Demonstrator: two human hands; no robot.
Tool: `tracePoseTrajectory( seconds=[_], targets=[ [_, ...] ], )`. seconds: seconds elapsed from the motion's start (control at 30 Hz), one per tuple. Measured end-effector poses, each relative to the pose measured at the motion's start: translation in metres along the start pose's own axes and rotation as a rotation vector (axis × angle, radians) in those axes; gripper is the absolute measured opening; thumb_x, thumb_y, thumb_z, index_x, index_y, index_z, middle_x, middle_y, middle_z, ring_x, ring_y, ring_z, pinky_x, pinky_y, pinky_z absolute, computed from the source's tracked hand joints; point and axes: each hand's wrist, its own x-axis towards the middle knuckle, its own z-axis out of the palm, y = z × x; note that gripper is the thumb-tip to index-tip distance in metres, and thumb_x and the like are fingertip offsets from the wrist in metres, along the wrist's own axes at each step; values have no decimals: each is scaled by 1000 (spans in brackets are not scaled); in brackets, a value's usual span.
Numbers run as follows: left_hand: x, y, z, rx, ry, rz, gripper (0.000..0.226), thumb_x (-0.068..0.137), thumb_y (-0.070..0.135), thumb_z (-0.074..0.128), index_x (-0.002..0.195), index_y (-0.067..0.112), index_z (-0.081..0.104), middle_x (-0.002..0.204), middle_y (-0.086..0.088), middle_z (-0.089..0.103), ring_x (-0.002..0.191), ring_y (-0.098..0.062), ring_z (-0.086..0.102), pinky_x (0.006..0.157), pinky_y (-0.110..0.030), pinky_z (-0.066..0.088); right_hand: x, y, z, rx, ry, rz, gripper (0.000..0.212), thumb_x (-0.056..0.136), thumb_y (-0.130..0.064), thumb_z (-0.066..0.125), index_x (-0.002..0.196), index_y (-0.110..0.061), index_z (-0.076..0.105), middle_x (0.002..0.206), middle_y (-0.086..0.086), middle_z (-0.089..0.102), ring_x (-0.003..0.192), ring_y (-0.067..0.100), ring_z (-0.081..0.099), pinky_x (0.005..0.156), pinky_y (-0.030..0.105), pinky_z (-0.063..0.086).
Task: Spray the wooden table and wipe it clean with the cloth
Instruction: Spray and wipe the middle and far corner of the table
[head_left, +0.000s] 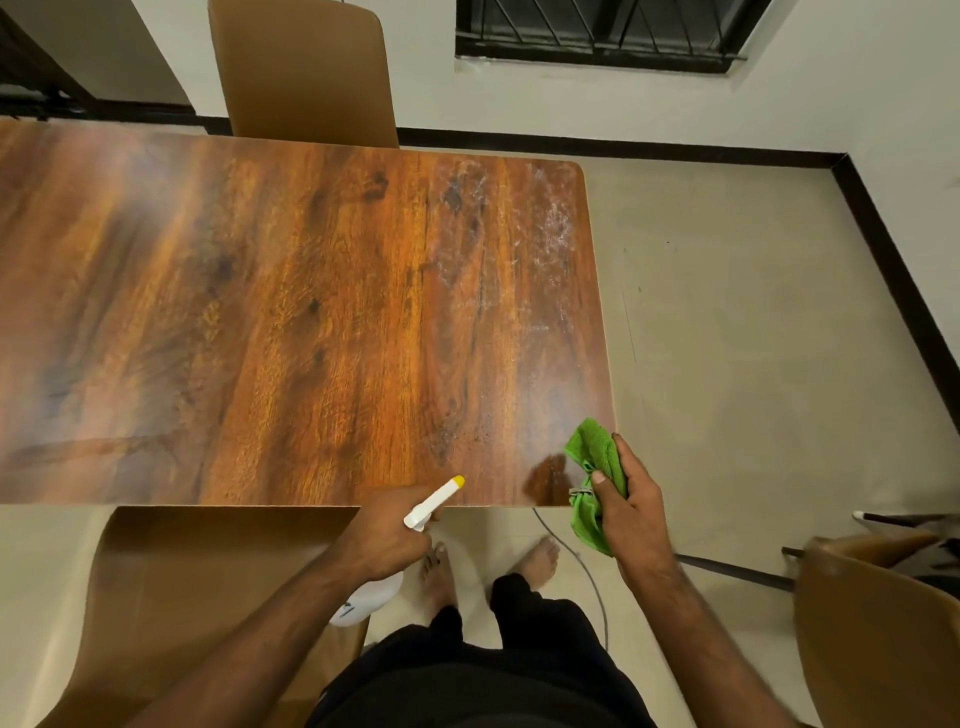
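Note:
The wooden table (291, 312) fills the middle and left of the view, with whitish smears near its far right corner. My left hand (387, 535) grips a white spray bottle (431, 504) with a yellow nozzle tip, held at the table's near edge and pointing over the top. The bottle's body hangs below my wrist. My right hand (631, 506) holds a bunched green cloth (592, 467) just off the table's near right corner, above the floor.
A tan chair (306, 73) stands at the table's far side, another (208, 587) is tucked at the near side left of my legs, and a third (878, 634) sits at the right. A grey cable (582, 566) runs across the floor by my bare feet.

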Motion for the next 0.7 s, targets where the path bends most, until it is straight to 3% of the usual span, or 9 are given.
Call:
tracePoseTrajectory(
  seconds=[0.1, 0.27, 0.53, 0.63, 0.7],
  targets=[
    [3, 8, 4, 49, -15, 49, 36, 75, 3, 65, 72, 38, 54, 68, 22, 60, 61, -3, 53, 56, -15, 36, 3, 3, -8, 36, 58, 28, 56, 100, 0, 54, 152, -19, 43, 146, -6, 54, 131, 9, 52, 116, 41, 39],
    [15, 17, 3, 100, -61, 91, 14, 72, 11, 63, 80, 21, 59, 69, 8, 55, 64, -10, 49, 61, -28, 37, 10, 11, -20, 77, 141, 49, 57, 100, 0, 55, 151, -21, 43, 144, -7, 55, 131, 11, 53, 116, 44, 39],
    [33, 28, 16, 223, -144, 129, 24, 66, 17, 56, 89, 17, 65, 81, 2, 66, 76, -21, 60, 69, -41, 49, 13, 29, -31, 79, 189, 86, 57, 99, -3, 56, 151, -23, 44, 145, -6, 55, 132, 12, 53, 116, 46, 39],
    [31, 26, 13, 113, -113, 114, 16, 69, 14, 60, 85, 13, 62, 73, 6, 60, 66, -12, 54, 62, -33, 42, 14, 30, -27, 109, 178, 96, 57, 99, -1, 56, 151, -21, 44, 145, -5, 56, 131, 12, 54, 115, 45, 40],
    [27, 23, 7, 68, -99, 113, 14, 72, 11, 65, 86, 13, 62, 78, 7, 59, 65, -8, 53, 58, -24, 38, 14, 28, -16, 172, 159, 127, 57, 98, 1, 56, 150, -22, 46, 142, -4, 58, 126, 12, 58, 111, 43, 45]
  ],
)
